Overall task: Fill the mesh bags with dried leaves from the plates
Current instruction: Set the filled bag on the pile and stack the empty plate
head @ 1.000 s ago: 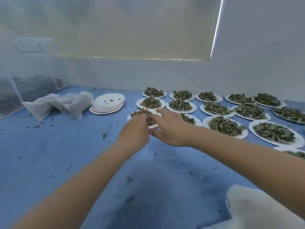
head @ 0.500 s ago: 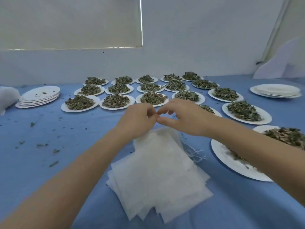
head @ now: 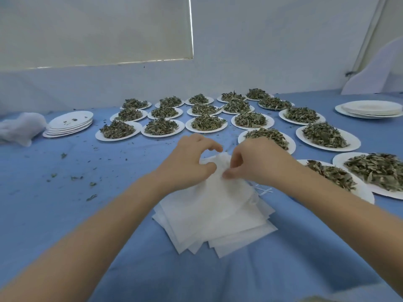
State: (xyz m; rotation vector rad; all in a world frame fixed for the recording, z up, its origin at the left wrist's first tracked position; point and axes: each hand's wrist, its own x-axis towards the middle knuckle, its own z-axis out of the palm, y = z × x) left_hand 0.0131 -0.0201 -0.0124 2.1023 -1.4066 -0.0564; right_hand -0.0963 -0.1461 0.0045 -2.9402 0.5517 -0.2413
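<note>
— What lies nearest the person?
— Bare blue cloth (head: 283,269), with open room on both sides of the forearms. Just beyond it sits a fanned stack of white mesh bags (head: 218,221), its corners splayed toward the near edge.

— And the hands?
— The left hand (head: 185,162) and the right hand (head: 257,162) meet over the far end of the stack. Both pinch the gathered top of the uppermost bag (head: 222,162), thumbs and fingertips curled close on the mesh. Half a second ago the fingertips met above the flat stack and held nothing visible; now the fabric is bunched up between them.

— Any strings?
— Thin white threads (head: 265,190) trail right of the stack, possibly drawstrings; the view is too soft to be sure.

— Farther out?
— Plates of dried leaves (head: 205,123) fill the middle and right, some touching rim to rim, the closest just beside the right wrist. Leaf crumbs (head: 76,177) scatter over the open cloth on the left. A stack of used plates (head: 68,125) stands far left beside a crumpled white cloth (head: 19,129), and a clean plate stack (head: 370,109) sits far right near the wall.
</note>
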